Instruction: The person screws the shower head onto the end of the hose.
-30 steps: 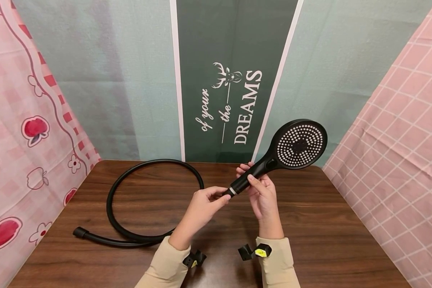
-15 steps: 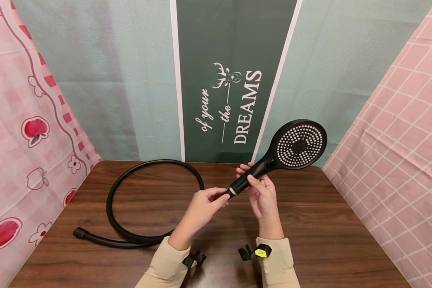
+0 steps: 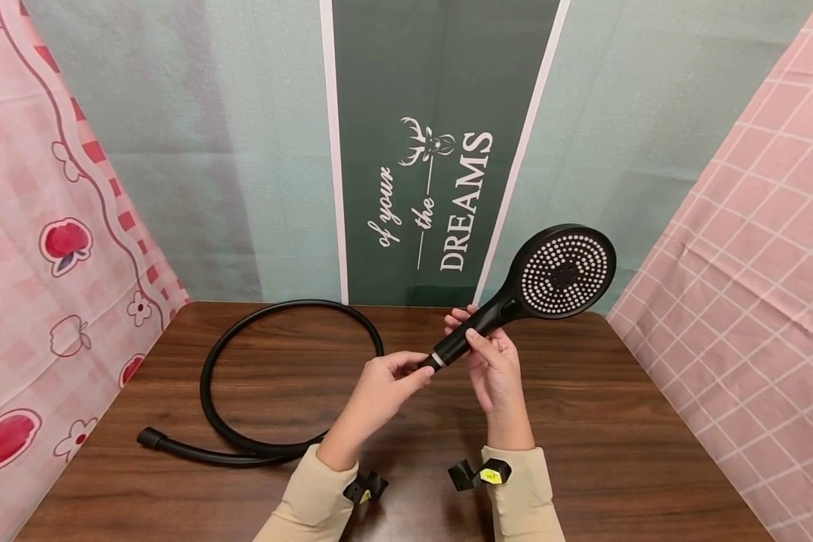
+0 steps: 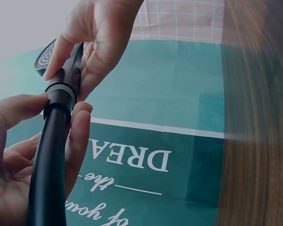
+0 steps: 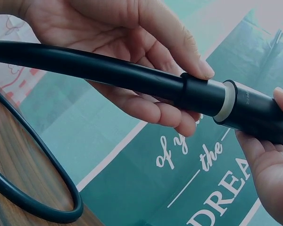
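Observation:
A black shower head (image 3: 565,272) with a round face of pale nozzles is held tilted above the table, its face up and to the right. My right hand (image 3: 494,369) grips its handle (image 5: 262,113), thumb on the near side. With thumb and fingers, my left hand (image 3: 382,391) pinches the collar (image 5: 198,94) at the end of a black shower hose (image 4: 49,165). Hose collar and handle end stand in line, a light ring (image 5: 225,101) showing between them. From my left hand the hose runs down and loops on the table.
On the left of the brown wooden table (image 3: 583,421), the hose lies in a big loop, its other end fitting (image 3: 151,437) pointing left. Behind hangs a green cloth (image 3: 447,90) with white lettering. Pink cloths (image 3: 738,248) stand at both sides.
Both hands and the shower head hold almost the same place. Only a slight shift of the left fingers at the collar shows.

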### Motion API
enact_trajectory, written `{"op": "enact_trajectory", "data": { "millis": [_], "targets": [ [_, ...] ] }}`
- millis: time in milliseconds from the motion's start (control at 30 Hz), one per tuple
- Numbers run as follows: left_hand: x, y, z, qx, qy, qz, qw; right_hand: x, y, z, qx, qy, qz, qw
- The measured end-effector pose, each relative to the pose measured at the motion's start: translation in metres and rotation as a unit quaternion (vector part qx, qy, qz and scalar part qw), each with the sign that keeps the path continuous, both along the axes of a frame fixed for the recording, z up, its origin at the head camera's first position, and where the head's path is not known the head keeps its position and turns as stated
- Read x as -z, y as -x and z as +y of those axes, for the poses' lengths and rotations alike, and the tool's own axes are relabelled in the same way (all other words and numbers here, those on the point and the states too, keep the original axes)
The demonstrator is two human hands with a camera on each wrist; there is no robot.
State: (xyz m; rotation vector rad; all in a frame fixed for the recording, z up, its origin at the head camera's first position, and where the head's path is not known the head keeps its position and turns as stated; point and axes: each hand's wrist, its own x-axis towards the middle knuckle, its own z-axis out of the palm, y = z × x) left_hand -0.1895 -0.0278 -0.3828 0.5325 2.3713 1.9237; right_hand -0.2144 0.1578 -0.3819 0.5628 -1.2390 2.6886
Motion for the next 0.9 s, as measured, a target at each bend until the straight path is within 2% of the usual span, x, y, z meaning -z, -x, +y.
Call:
{"op": "enact_trajectory", "data": {
  "millis": [233,500,900],
  "targets": [
    [0.0013,0.0004,0.0004,0.005,-0.012,-0.007,0.9999,0.0002,-0.0001,-0.0002,-0.005,0.002,0.009,1.0],
    [0.0009,-0.0005,0.0015,0.011,-0.024,0.001,0.9996,-0.0004,-0.0002,-0.0006,-0.009,0.006,0.015,1.0],
    [0.0013,0.0007,0.0008,-0.001,-0.006,0.004,1.0,-0.0011,-0.0013,-0.0004,-0.007,0.002,0.008,1.0]
  ]
}}
